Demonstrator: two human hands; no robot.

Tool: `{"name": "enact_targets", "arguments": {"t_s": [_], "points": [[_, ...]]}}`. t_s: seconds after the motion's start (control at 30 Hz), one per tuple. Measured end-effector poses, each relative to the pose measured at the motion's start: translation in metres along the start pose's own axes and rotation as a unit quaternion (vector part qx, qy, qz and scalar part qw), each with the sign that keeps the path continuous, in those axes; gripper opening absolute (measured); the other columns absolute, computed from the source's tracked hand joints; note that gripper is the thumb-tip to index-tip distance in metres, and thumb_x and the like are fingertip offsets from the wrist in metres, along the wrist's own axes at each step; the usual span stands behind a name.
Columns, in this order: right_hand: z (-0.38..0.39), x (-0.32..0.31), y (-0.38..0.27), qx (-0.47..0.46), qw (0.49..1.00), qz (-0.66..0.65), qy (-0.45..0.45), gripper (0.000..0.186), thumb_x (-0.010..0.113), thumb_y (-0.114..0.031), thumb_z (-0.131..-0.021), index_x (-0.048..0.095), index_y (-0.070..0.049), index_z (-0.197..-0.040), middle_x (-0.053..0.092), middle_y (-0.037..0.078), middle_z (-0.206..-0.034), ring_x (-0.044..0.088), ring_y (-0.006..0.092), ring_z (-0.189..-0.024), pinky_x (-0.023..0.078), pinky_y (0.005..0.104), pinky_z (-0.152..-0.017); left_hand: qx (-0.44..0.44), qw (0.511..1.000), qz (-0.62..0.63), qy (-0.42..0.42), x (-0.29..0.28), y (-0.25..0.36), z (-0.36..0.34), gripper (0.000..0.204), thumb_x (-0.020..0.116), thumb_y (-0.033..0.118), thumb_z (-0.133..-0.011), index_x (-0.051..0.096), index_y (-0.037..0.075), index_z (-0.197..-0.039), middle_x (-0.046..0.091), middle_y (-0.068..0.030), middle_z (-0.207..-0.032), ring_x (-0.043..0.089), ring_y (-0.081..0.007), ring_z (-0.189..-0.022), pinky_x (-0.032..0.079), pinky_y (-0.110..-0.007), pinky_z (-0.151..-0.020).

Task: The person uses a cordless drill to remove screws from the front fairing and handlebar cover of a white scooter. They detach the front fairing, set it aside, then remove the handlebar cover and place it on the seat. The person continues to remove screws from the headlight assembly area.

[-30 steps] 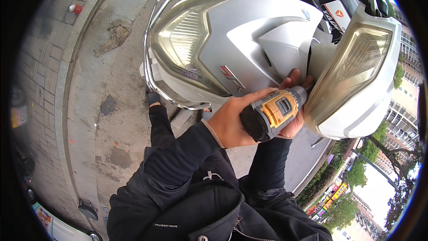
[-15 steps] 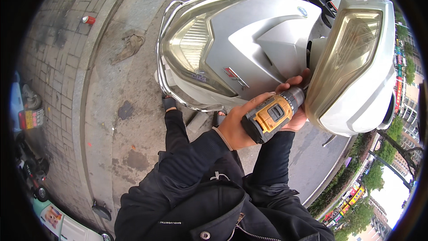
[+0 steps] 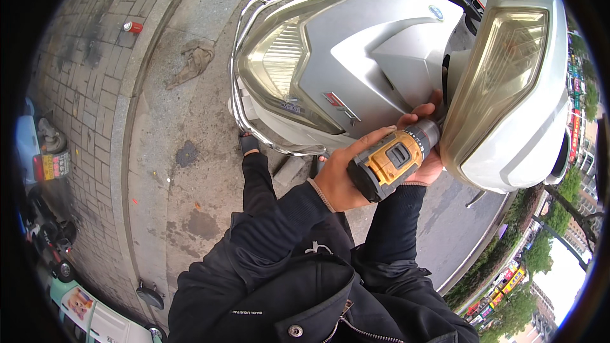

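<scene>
My left hand (image 3: 335,181) is closed round a yellow and black cordless drill (image 3: 397,154). The drill's dark chuck points up and right, into the gap below the headlight of a silver scooter (image 3: 356,51). Cupped behind the drill's front end, my right hand (image 3: 430,170) has bent fingers showing past the chuck; what they grip is hidden. Just right of the chuck is the scooter's yellowed headlight (image 3: 502,82). The silver front panel lies beyond my hands, with a large clear lamp (image 3: 279,57) at its left. The drill's tip cannot be seen.
A chrome guard bar (image 3: 239,44) curves round the scooter's left end. On the ground lie a grey block (image 3: 289,170), a crumpled rag (image 3: 192,62) and a red can (image 3: 133,27). A kerb (image 3: 127,108) runs along the left, with parked vehicles (image 3: 95,317) at the lower left.
The whole view has shifted slightly, so the scooter and ground appear a little further right. Both hands and the drill keep nearly the same place against the scooter.
</scene>
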State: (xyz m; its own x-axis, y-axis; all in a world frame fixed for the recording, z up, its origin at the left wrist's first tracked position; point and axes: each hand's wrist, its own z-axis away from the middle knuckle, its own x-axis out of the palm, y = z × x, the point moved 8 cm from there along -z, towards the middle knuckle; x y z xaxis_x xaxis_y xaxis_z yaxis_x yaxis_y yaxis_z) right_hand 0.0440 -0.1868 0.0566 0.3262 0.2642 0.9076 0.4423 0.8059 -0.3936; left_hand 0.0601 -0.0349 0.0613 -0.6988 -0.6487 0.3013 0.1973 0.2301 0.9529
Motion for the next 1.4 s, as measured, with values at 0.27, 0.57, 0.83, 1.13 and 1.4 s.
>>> {"name": "enact_targets", "arguments": {"t_s": [0.27,0.57,0.83,1.13,1.4], "points": [[0.001,0.001,0.0,-0.004,1.0,0.002,-0.011,0.058,0.061,-0.043,-0.095,0.047,-0.014,-0.144,0.049,0.009,-0.146,0.061,0.0258,-0.108,0.052,0.0438,-0.091,0.009,1.0,-0.005,0.019,0.006,0.003,0.0,0.091,0.083,0.014,-0.074,0.033,0.0,-0.149,0.059,-0.0169,-0.133,0.061,-0.0246,-0.12,0.046,-0.035,-0.103],[0.004,-0.003,0.0,-0.018,0.998,0.052,0.003,0.05,0.056,-0.044,-0.098,0.051,-0.018,-0.139,0.05,0.01,-0.146,0.064,0.0297,-0.108,0.053,0.0443,-0.087,0.142,0.987,-0.051,0.05,-0.002,0.011,0.009,0.084,0.083,0.013,-0.074,0.04,-0.007,-0.143,0.059,-0.0252,-0.13,0.065,-0.0355,-0.113,0.051,-0.038,-0.096],[0.005,-0.001,0.006,-0.028,0.99,0.068,-0.118,0.068,0.067,-0.035,-0.091,0.038,-0.023,-0.151,0.03,0.003,-0.161,0.05,0.0193,-0.123,0.043,0.0368,-0.099,0.198,0.979,0.031,0.044,-0.007,-0.004,0.007,0.077,0.079,0.008,-0.07,0.046,-0.004,-0.138,0.061,-0.0233,-0.128,0.064,-0.0393,-0.111,0.052,-0.044,-0.095],[-0.001,-0.002,0.004,-0.017,0.981,0.088,-0.173,0.078,0.066,-0.024,-0.091,0.026,-0.021,-0.157,0.025,-0.001,-0.164,0.049,0.0172,-0.122,0.04,0.033,-0.095,0.218,0.975,0.037,0.026,-0.016,-0.005,-0.005,0.071,0.081,0.019,-0.078,0.05,-0.012,-0.133,0.064,-0.0264,-0.119,0.069,-0.0389,-0.101,0.055,-0.043,-0.09],[0.002,-0.008,0.002,-0.023,0.987,0.084,-0.135,0.074,0.07,-0.024,-0.089,0.034,-0.021,-0.153,0.028,0.0,-0.163,0.052,0.0174,-0.116,0.041,0.0335,-0.092,0.202,0.977,0.059,0.025,-0.015,-0.008,-0.008,0.075,0.083,0.019,-0.075,0.048,-0.013,-0.134,0.064,-0.0274,-0.12,0.069,-0.0395,-0.102,0.054,-0.044,-0.091]]}}
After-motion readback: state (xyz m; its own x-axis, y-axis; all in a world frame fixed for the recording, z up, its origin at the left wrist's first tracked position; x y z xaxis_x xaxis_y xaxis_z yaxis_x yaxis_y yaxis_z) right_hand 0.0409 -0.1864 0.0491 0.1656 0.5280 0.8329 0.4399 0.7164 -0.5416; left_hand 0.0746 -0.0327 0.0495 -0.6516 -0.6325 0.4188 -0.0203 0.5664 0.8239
